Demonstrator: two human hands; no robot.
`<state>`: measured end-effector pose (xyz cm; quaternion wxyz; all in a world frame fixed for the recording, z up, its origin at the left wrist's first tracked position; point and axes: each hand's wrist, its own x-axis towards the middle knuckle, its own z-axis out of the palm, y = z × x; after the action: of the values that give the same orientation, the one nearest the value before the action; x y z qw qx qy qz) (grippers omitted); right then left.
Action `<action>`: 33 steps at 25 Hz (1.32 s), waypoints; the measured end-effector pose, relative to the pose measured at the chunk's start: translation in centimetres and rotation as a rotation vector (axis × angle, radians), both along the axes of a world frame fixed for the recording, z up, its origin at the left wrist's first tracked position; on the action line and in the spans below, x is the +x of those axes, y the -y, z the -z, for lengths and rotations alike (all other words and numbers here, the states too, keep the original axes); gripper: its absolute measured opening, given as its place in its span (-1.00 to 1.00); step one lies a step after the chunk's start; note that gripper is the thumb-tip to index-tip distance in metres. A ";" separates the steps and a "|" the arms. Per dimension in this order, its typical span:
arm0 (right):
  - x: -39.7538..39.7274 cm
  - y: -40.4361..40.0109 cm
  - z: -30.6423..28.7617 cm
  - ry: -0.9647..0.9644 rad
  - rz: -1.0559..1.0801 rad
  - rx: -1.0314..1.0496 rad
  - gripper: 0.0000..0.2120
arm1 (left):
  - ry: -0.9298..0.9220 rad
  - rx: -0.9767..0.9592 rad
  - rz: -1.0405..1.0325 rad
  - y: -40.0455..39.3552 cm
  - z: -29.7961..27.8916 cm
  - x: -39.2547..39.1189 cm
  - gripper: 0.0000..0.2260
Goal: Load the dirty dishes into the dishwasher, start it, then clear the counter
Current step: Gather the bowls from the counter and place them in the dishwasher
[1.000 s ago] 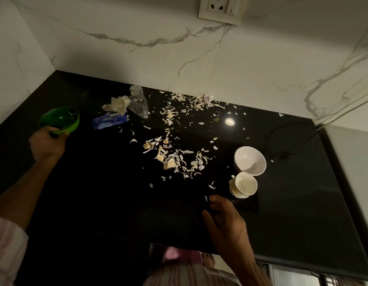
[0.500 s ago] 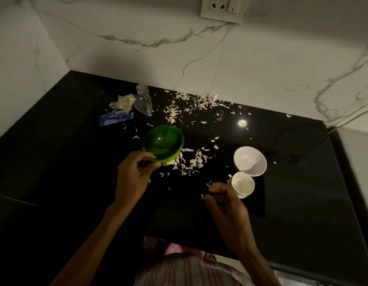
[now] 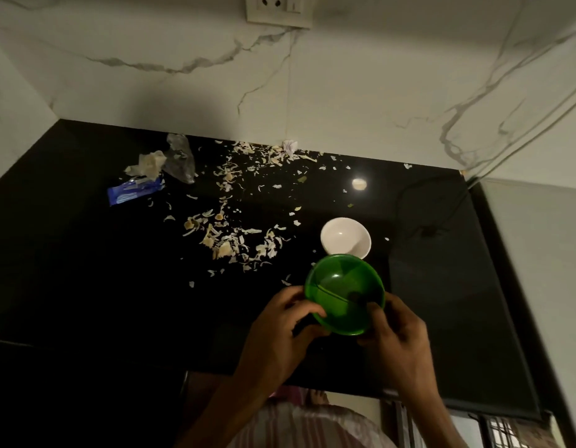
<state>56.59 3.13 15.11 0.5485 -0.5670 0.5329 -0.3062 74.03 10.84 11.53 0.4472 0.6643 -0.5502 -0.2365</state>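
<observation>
- Nearest the camera, the person's striped clothing shows below the front edge of the black worktop.
- The left hand grips the green bowl at its near-left rim, thumb curled over the edge and fingers under it.
- The right hand holds the same bowl on its near-right side, fingers curled against the rim.
- The green bowl sits tilted, its open side facing the camera, above the near-middle of the worktop.
- Just beyond it, partly overlapped by its far rim, a white bowl stands upright on the worktop.
- Left of the white bowl, pale peel scraps lie scattered across the middle and towards the far wall.
- Far left lie a blue wrapper, its white print too small to read, a crumpled tissue and a clear plastic bag.
- A small crumpled paper rests against the marble wall.
- A wall socket sits high on the wall.
- A black cable lies on the far-right worktop.
</observation>
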 end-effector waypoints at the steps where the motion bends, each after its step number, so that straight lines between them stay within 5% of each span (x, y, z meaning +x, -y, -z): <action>1: -1.2 0.5 0.4 -0.022 0.033 -0.008 -0.80 | 0.002 0.019 0.037 0.4 0.1 -0.7 -0.75; 6: -6.2 3.1 2.7 -0.125 0.148 0.017 -0.77 | -0.008 0.110 -0.019 3.1 0.9 -2.0 -0.38; 11: -8.6 5.1 5.2 -0.170 0.133 0.117 -0.75 | 0.038 0.191 -0.167 6.4 2.3 -2.9 -0.24; 21: -9.3 7.8 6.8 -0.113 0.074 0.207 -0.76 | 0.081 0.148 -0.340 8.5 4.2 -5.2 -0.35; 25: -10.3 7.1 5.8 -0.208 0.126 0.092 -0.58 | 0.067 0.156 -0.355 7.2 2.5 -5.6 -0.35; 28: -10.8 4.6 3.9 -0.181 0.182 -0.092 -0.64 | -0.010 0.165 -0.331 4.5 0.0 -6.9 -0.34; 33: -9.8 -1.9 1.9 0.031 -0.037 0.006 -0.76 | -0.275 0.244 -0.304 -0.9 -2.6 -9.5 -0.40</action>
<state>46.75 5.08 13.25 0.5642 -0.5703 0.5146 -0.3029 64.57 11.71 14.14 0.4649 0.7502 -0.3451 -0.3193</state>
